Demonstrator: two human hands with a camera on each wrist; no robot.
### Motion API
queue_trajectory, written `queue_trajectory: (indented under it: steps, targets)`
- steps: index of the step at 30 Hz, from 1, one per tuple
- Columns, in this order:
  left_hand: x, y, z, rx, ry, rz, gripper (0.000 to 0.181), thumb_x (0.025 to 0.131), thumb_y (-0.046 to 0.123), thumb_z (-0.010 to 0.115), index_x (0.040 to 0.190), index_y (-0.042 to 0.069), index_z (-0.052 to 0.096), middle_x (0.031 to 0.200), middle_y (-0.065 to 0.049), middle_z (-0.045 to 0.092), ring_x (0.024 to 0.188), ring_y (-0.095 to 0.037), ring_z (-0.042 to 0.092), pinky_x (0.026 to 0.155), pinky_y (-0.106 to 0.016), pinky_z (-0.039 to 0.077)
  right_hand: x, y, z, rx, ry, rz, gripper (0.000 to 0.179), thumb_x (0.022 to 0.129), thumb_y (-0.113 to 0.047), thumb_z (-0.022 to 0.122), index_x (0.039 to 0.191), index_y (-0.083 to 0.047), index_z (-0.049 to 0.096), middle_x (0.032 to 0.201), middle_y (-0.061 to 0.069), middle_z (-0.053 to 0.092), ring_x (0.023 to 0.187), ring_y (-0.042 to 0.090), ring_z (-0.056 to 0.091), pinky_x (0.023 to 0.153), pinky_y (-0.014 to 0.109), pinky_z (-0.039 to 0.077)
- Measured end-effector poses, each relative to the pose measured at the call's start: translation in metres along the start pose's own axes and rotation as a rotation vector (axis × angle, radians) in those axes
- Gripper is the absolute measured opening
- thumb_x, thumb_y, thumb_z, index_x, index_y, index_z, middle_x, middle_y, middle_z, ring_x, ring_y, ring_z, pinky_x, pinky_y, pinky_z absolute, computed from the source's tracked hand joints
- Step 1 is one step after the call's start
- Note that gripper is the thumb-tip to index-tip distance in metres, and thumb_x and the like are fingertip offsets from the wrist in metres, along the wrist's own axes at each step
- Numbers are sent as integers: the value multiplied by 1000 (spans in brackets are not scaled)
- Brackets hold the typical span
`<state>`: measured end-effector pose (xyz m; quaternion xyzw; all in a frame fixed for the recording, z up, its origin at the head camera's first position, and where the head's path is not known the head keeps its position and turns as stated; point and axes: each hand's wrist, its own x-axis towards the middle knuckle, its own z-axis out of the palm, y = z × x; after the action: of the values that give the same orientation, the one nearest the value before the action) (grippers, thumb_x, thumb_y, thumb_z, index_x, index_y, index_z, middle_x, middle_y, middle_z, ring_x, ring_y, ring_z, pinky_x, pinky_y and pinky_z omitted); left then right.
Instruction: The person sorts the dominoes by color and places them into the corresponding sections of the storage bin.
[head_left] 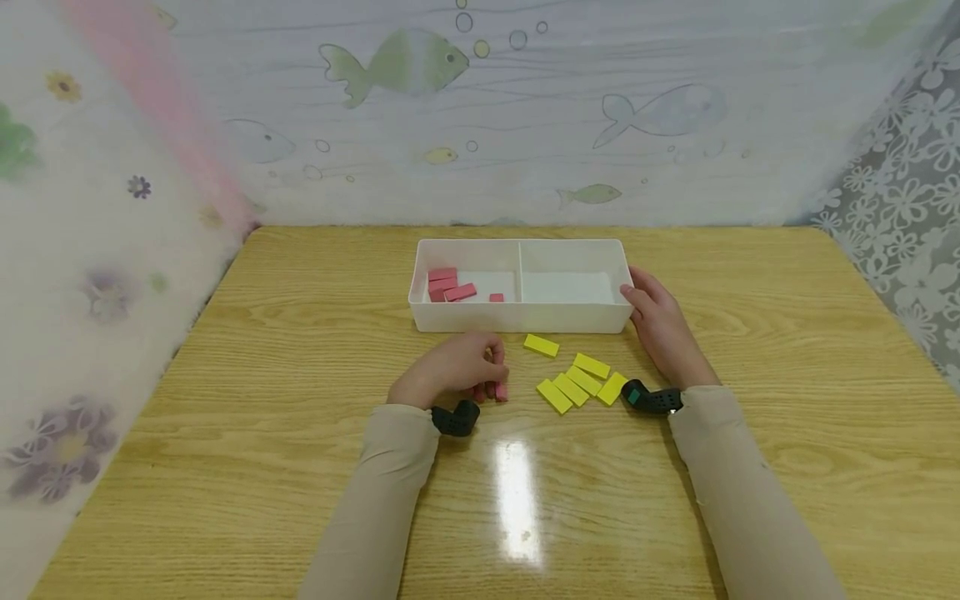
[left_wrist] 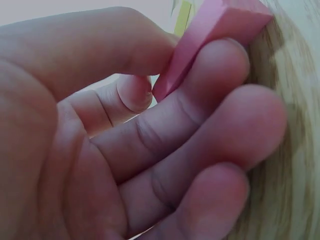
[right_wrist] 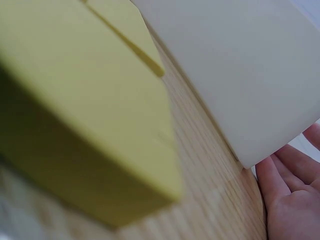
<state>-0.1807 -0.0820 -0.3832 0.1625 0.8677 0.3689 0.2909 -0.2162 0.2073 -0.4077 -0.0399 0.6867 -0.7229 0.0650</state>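
Note:
In the head view my left hand point(head_left: 461, 364) is low over the table, in front of the white two-compartment box point(head_left: 465, 317). Its thumb and fingers pinch a pink block point(left_wrist: 200, 37), which the left wrist view shows close up near the wood. My right hand point(head_left: 663, 325) grips the right end of the box, thumb at the rim and the other fingers along the outer side. Several pink blocks point(head_left: 461, 292) lie in the box's left compartment. Just in front of the box, several yellow blocks point(head_left: 554, 397) lie flat between the two hands.
The wooden table point(head_left: 300, 350) carries everything, with a patterned wall covering point(head_left: 525, 167) behind its far edge. A black wrist device point(head_left: 651, 397) on the right arm overlaps the rightmost yellow block in the head view.

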Motion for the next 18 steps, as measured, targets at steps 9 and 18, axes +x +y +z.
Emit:
queue_trajectory:
  steps: [9,18]
  targets:
    - [-2,2,0,-52,-12,-3,10,85,14,55,91,9,50,67,-7,61,55,-19,57,52,-29,48,-1,1,0,-11,5,-7,57,93,-32,46,141,-11,22,145,3,18,129,14,22,106,35,15]
    - [-4,0,-1,-110,-18,31,17,85,11,53,102,8,52,71,-7,63,56,-18,56,53,-30,49,-1,1,0,-5,-8,-18,57,93,-31,46,140,-10,22,145,4,18,128,14,22,106,35,15]
